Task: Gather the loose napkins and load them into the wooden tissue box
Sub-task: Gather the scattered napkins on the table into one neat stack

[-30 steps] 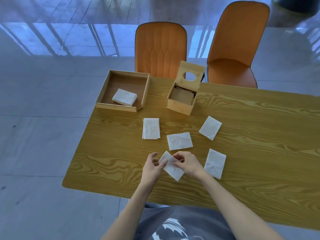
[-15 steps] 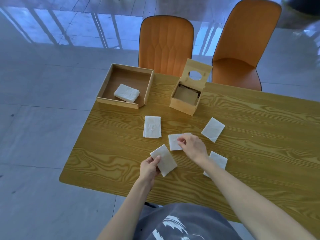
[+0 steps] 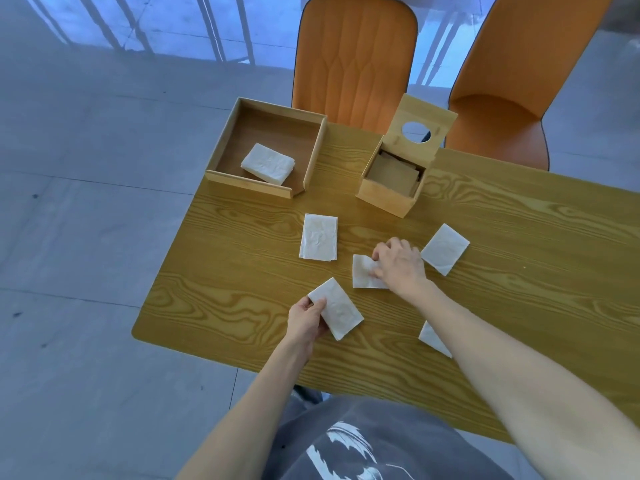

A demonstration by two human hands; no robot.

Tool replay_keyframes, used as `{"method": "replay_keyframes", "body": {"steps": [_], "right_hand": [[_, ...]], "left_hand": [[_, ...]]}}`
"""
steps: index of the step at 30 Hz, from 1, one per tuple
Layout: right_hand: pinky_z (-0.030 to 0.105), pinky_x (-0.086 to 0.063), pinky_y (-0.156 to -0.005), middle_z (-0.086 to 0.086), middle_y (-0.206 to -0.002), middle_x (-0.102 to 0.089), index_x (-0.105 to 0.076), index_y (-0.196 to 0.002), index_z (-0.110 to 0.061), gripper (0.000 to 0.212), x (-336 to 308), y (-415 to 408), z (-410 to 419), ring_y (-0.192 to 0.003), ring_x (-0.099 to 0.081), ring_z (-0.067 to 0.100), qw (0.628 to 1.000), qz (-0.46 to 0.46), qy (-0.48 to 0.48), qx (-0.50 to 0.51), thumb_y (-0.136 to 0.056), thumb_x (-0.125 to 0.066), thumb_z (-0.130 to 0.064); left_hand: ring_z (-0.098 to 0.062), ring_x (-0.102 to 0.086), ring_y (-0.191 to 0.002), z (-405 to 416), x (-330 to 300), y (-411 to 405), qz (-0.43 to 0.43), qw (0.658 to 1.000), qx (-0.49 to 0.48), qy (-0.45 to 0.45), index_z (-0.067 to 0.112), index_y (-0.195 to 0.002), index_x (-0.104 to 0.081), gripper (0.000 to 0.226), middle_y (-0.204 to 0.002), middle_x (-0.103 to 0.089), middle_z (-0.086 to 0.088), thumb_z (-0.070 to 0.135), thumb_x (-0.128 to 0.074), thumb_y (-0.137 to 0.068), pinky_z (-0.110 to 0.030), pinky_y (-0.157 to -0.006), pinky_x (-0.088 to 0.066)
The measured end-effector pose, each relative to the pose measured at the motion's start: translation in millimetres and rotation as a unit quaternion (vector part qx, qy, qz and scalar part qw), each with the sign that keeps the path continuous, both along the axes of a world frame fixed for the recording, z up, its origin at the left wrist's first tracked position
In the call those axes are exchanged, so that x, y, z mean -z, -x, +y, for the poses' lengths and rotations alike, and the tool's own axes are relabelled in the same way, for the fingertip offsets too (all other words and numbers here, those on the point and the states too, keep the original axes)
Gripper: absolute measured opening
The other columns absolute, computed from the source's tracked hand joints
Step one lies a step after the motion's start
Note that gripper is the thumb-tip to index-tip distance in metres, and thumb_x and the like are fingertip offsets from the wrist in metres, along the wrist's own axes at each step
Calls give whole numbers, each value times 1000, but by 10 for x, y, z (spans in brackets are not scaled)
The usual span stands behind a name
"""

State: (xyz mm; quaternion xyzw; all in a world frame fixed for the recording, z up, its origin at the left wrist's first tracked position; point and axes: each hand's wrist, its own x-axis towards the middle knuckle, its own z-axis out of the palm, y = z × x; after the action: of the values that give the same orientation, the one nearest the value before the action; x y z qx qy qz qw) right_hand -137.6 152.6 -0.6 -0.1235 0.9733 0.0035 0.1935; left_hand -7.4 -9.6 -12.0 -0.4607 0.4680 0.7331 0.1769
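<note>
Since both hands are busy: risks and counts follow, places given from the box.
Left hand: nearest, pinching one napkin by its corner, well short of the box.
Right hand: fingers pressed on a second napkin, not yet lifted; grasp unclear.
Risk: thin folded paper may unfold or slip from a corner pinch; two could bunch.
Loose napkins: five — two in hand, one under the right forearm, one left of the box, one right.
Stack: one, in the tray left of the box.
Box: one, lid up, on the tabletop.
Chairs: two, beyond.
</note>
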Motion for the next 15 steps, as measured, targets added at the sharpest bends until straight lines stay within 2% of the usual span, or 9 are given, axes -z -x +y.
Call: {"method": "replay_keyframes", "body": {"steps": [4, 6, 8, 10, 12, 15], "right_hand": [[42, -38, -93, 2, -105, -66, -56, -109, -23, 23, -34, -65, -3, -105, -61, 25, 998, -20, 26, 57, -89, -66, -29], [42, -41, -91, 6, -106, -69, -57, -117, -21, 26, -48, -139, 11, -103, -63, 28, 993, -40, 51, 98, -92, -62, -26], [39, -45, -83, 9, -110, -69, -61, -120, -19, 26, -55, -212, 40, -103, -63, 31, 987, -51, 70, 132, -95, -56, -27], [35, -44, -70, 6, -98, -67, -64, -103, -18, 16, -51, -277, 81, -93, -62, 30, 977, -59, 111, 171, -97, -54, -28], [33, -38, -59, 1, -80, -61, -60, -84, -15, 17, -61, -324, 95, -81, -57, 25, 951, -64, 194, 234, -95, -55, -27], [25, -35, -56, -7, -71, -60, -64, -78, -14, 19, -108, -444, 49, -69, -55, 12, 885, -97, 330, 313, -93, -62, -26]], "left_hand": [[-18, -68, -91, -72, 17, 9, 9, 999, 34, -2, 13, -108, -62, 12, -102, -70, -6, 14, -54, -98, -26, -61, -56], [-18, -69, -91, -113, 33, 8, 11, 999, 50, -8, 14, -107, -62, 12, -102, -70, -5, 15, -54, -98, -26, -61, -56], [-18, -69, -90, -142, 67, 2, 11, 998, 57, -15, 15, -106, -63, 12, -100, -71, -5, 15, -53, -99, -26, -60, -57], [-18, -70, -89, -160, 102, 3, 8, 998, 61, -26, 16, -104, -63, 12, -99, -71, -5, 16, -52, -99, -27, -60, -57], [-20, -69, -91, -193, 131, 38, 7, 997, 66, -37, 15, -104, -63, 14, -100, -71, -5, 17, -50, -100, -30, -65, -58], [-27, -68, -99, -233, 163, 70, 2, 996, 75, -44, 12, -108, -64, 18, -106, -70, -10, 18, -50, -100, -39, -79, -58]]}}
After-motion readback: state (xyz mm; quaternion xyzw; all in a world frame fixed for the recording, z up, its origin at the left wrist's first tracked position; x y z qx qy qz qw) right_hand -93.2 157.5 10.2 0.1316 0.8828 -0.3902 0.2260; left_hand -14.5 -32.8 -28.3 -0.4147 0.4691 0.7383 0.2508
